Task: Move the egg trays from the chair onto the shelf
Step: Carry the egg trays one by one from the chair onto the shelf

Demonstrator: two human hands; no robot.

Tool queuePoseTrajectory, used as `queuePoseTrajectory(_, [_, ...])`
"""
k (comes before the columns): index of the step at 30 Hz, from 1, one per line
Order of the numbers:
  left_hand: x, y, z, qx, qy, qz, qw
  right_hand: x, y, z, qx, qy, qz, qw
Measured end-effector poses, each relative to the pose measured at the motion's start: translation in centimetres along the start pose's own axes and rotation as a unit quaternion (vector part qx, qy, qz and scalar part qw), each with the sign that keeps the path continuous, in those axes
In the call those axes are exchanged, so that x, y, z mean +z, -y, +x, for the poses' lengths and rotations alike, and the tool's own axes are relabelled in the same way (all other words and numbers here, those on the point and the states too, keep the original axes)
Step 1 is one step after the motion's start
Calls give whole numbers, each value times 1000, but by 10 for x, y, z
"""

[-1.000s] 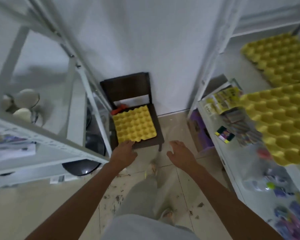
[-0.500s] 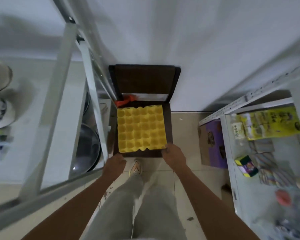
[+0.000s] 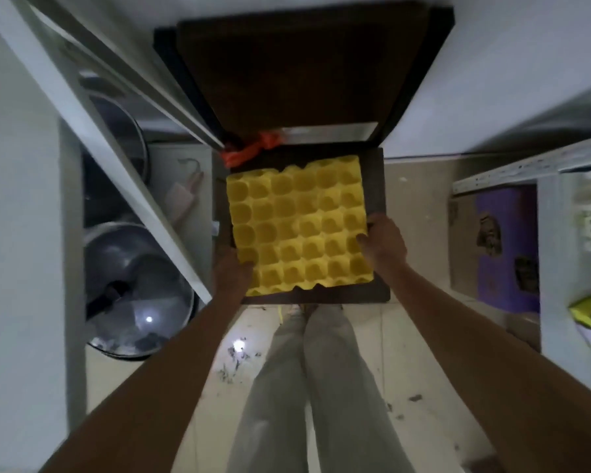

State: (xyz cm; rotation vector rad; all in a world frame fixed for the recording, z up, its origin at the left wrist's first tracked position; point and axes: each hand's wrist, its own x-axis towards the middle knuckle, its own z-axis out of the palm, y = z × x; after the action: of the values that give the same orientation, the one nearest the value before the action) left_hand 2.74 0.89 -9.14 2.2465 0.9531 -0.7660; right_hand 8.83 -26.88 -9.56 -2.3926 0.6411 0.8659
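Note:
A yellow egg tray lies on the seat of a dark brown wooden chair set against the white wall. My left hand grips the tray's near left edge, fingers tucked under it. My right hand holds the right edge, with the thumb on top of the tray. Whether more trays lie stacked beneath it I cannot tell. A white shelf stands at the right.
An orange plastic bag is tied at the chair's back left. A white metal rack with steel pots and lids stands at the left. A purple cardboard box sits on the floor at the right. My legs stand below on the tiled floor.
I have stepped close to the chair and bent over it. Both hands moved from the seat's front edge onto the sides of the yellow egg tray and took hold.

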Motion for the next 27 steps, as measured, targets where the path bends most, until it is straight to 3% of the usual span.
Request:
queuePoseTrajectory(4, [6, 9, 26, 16, -47, 74, 996, 19, -5, 9, 5, -14, 1, 1000])
queuePoseTrajectory(11, [2, 12, 37, 36, -28, 195, 980, 30, -20, 9, -26, -53, -60, 996])
queuePoseTrajectory(14, [2, 14, 35, 60, -34, 228, 971, 24, -26, 13, -9, -34, -55, 998])
queuePoseTrajectory(27, [-45, -14, -15, 100, -72, 174, 977, -22, -24, -26, -18, -10, 11, 1000])
